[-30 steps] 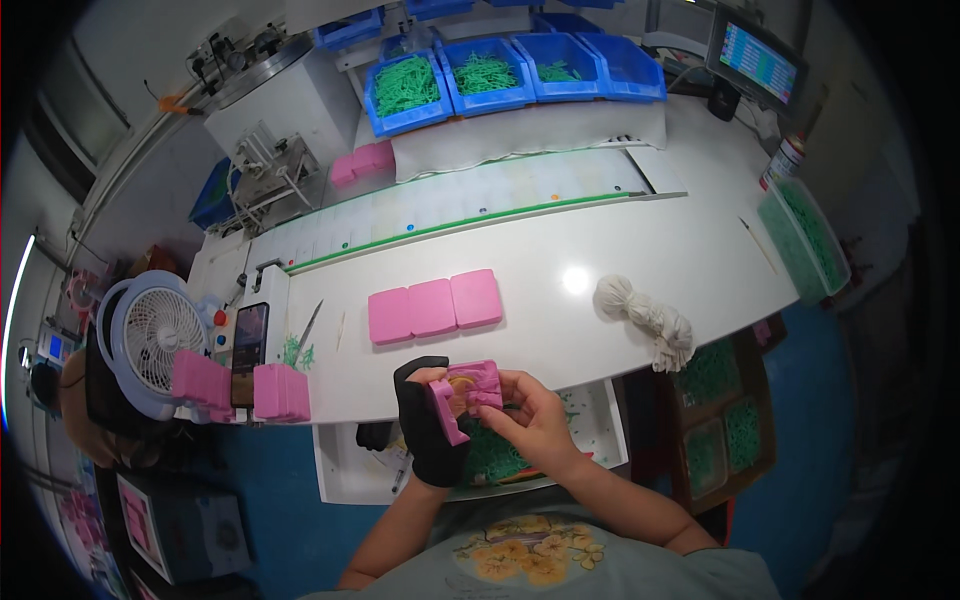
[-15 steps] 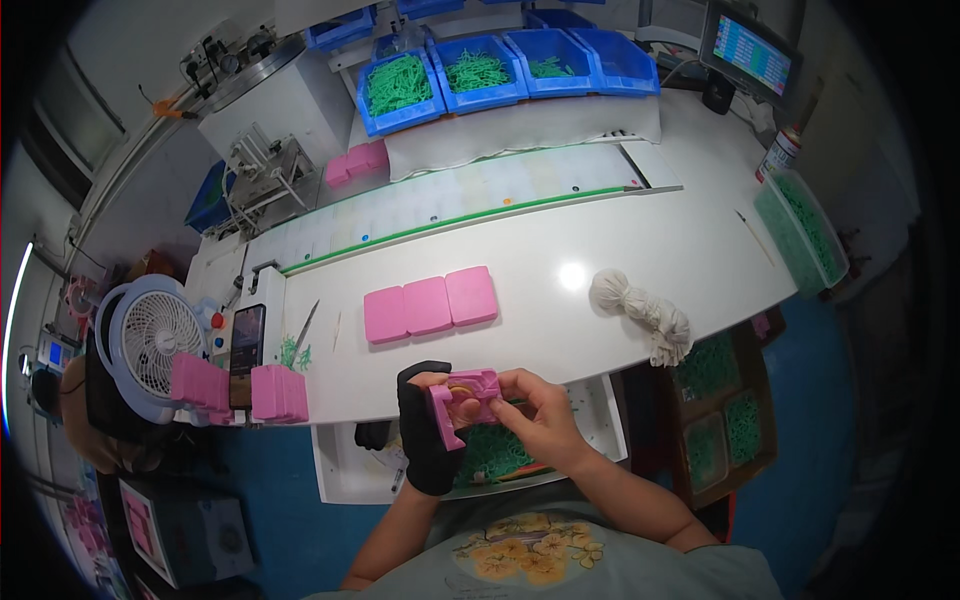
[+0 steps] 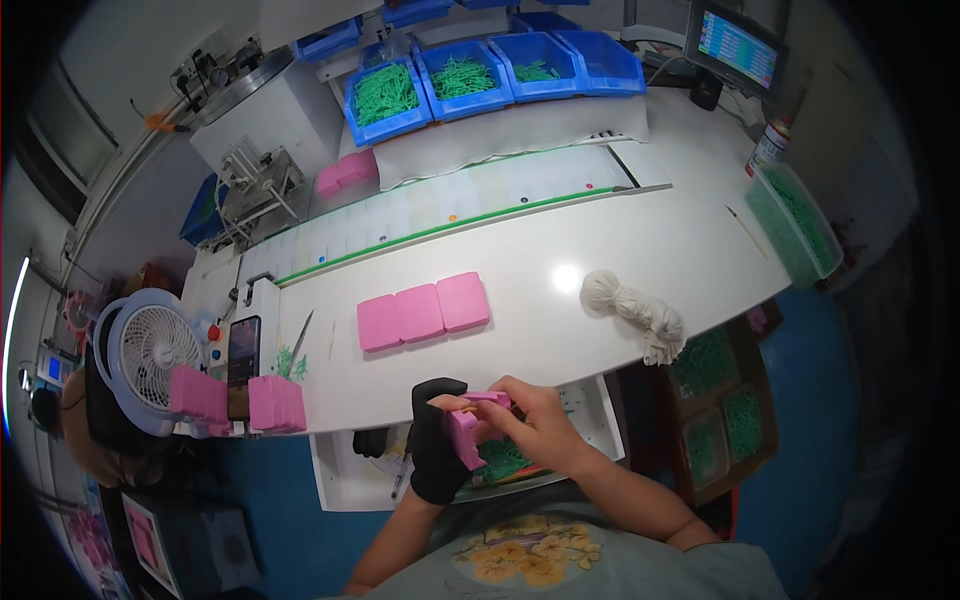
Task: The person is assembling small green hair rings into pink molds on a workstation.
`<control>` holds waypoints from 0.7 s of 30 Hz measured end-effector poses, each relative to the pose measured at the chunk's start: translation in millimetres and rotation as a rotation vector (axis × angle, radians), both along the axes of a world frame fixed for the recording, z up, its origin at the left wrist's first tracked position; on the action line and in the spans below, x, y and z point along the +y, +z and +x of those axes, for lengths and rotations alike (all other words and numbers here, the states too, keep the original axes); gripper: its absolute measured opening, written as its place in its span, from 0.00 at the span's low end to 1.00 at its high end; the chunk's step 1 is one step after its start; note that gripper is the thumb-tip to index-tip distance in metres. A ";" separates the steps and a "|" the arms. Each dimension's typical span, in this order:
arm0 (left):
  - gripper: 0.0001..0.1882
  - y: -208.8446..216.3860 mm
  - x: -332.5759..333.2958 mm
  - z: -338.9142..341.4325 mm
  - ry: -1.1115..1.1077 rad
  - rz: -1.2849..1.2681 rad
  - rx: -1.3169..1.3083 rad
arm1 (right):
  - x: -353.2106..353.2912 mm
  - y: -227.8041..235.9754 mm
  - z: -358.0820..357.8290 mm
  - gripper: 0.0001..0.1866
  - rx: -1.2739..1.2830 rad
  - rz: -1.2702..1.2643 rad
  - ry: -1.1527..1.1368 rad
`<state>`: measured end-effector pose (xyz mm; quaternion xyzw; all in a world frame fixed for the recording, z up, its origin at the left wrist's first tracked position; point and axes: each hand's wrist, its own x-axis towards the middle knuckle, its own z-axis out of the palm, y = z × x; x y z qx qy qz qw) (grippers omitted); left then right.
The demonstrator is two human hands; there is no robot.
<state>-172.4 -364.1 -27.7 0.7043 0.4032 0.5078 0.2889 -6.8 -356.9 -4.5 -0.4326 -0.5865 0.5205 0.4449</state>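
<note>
- On the left, the gloved left hand serves best as a steady cradle: its hold should be firm enough to stop twisting, without squeezing the notched edge out of line.
- In the middle, the pink piece is held between both hands, above the pulled-out drawer at the desk's near edge. Tilting its inner side toward the eyes would help, as fingers hide much of it; small bits could drop among the green pieces below.
- On the right, the right hand likely does best with light, short fingertip pressure, braced against the piece rather than pushing from the arm.
- For pose, the left forearm rises from the lower edge; the black glove wraps the piece's outer side, bare fingertips over its top.
- The right forearm slants in from the lower right, wrist raised, thumb and fingers bent around the piece's far part in a pinch; exactly what lies beneath them, I cannot tell.
</note>
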 end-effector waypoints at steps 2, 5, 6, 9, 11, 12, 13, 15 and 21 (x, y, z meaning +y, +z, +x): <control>0.26 2.9 0.9 -0.6 -0.039 0.010 -0.041 | 0.6 -3.9 2.8 0.11 0.003 0.030 0.021; 0.24 -0.5 1.1 2.2 -0.046 -0.056 -0.119 | -1.3 -2.9 1.6 0.11 0.113 0.004 0.003; 0.24 0.6 0.7 4.6 -0.048 -0.056 -0.118 | -2.9 3.1 -0.2 0.11 0.014 0.095 -0.058; 0.21 -0.4 0.0 11.0 -0.049 -0.190 -0.343 | -5.7 1.4 -9.8 0.11 -0.120 0.214 -0.165; 0.13 -14.3 1.8 10.8 0.104 -0.181 -0.366 | -6.5 1.2 -12.7 0.11 -0.155 0.246 -0.209; 0.12 -1.5 5.5 17.5 0.184 -0.035 -0.233 | -6.6 0.6 -13.7 0.11 -0.131 0.193 -0.196; 0.12 -0.1 5.4 19.7 0.182 -0.036 -0.233 | -6.7 -0.1 -15.1 0.10 -0.106 0.140 -0.183; 0.11 1.3 5.1 21.9 0.249 -0.013 -0.223 | -9.2 3.0 -18.8 0.10 0.006 0.067 -0.212; 0.08 8.5 1.7 28.2 0.330 0.007 -0.159 | -15.0 -8.9 -27.6 0.09 0.106 0.063 -0.284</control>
